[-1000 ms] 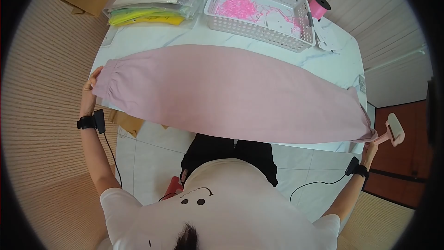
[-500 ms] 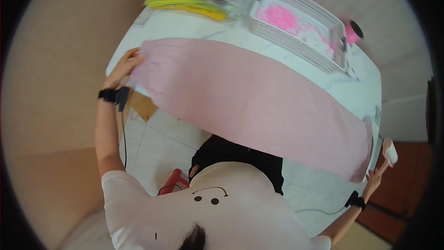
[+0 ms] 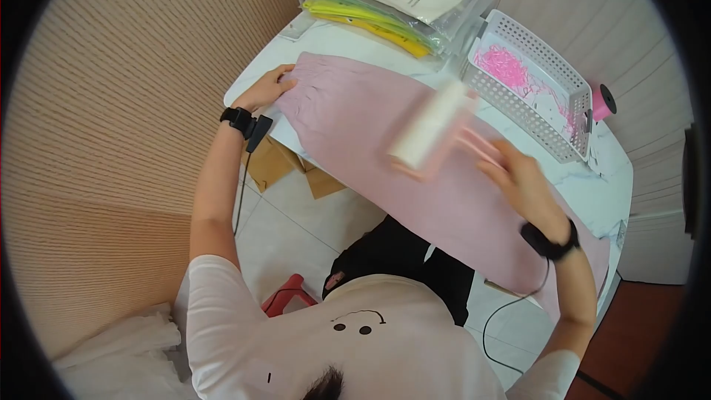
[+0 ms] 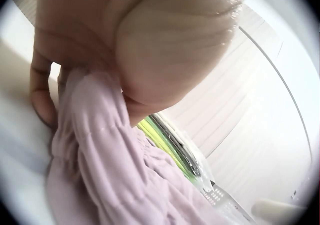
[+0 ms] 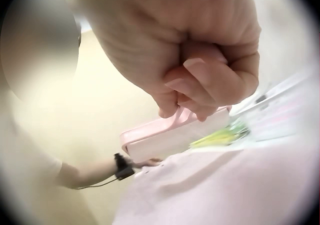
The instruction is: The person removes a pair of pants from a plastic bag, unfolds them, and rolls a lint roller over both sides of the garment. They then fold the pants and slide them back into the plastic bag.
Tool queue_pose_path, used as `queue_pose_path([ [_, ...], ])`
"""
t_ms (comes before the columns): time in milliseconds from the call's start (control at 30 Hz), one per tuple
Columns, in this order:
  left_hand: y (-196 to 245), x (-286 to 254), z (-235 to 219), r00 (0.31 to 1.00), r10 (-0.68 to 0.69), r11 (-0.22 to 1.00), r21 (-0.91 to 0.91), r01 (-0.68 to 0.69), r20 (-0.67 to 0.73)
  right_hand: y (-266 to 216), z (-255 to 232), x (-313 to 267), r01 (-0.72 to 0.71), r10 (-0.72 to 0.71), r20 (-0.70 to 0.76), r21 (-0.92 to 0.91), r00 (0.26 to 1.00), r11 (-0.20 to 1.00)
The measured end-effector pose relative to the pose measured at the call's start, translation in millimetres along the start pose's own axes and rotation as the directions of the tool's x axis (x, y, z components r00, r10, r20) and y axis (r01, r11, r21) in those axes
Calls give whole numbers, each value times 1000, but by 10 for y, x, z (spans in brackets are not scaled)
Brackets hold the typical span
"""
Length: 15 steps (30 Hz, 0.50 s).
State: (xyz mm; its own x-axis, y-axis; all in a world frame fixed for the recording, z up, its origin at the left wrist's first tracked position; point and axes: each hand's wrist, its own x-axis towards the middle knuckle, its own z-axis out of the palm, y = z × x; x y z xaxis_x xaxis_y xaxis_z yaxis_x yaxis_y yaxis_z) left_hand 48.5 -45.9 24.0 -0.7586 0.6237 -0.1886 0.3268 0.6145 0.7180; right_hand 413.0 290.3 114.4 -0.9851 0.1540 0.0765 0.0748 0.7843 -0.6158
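Note:
A long pink garment point(image 3: 355, 126), gathered with elastic at one end, lies stretched across the white table. My left hand point(image 3: 268, 89) pinches that gathered end; in the left wrist view the bunched cuff point(image 4: 100, 115) sits between thumb and fingers. My right hand point(image 3: 527, 185) grips the pink handle of a lint roller point(image 3: 437, 130), its fingers curled round it in the right wrist view. The roller's white cylinder, blurred, overlaps the middle of the garment in the head view.
Behind the garment are a stack of plastic-bagged clothes point(image 3: 392, 0) and a white perforated basket point(image 3: 518, 104) with pink shreds. A pink ribbon spool point(image 3: 603, 102) stands beside the basket. Brown paper bags point(image 3: 322, 181) show below the table edge. Cables hang from both wrists.
My right hand has left the garment's far right end and swung the lint roller inward over its middle. My left hand stays at the gathered end. The head view has turned.

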Motion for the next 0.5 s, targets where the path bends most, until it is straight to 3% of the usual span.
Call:
queue_pose_path([
  [33,-62,12,17,1000,14,1000,-15,-14,-21,-120,164,274,34,-29,103,-46,994,998],
  [167,-94,-24,89,996,60,966,-250,-73,-60,-372,1040,1172,298,-295,52,-62,954,953],
  [267,-100,-33,112,994,57,972,-220,-77,-98,-441,1365,1536,349,-335,117,-133,935,928],
  [367,-140,-19,118,994,65,970,-228,-85,-93,-319,1347,1463,335,-301,186,-186,935,924],
  [500,-132,-37,137,979,120,986,-97,-137,-165,35,881,936,292,-215,248,-339,945,894],
])
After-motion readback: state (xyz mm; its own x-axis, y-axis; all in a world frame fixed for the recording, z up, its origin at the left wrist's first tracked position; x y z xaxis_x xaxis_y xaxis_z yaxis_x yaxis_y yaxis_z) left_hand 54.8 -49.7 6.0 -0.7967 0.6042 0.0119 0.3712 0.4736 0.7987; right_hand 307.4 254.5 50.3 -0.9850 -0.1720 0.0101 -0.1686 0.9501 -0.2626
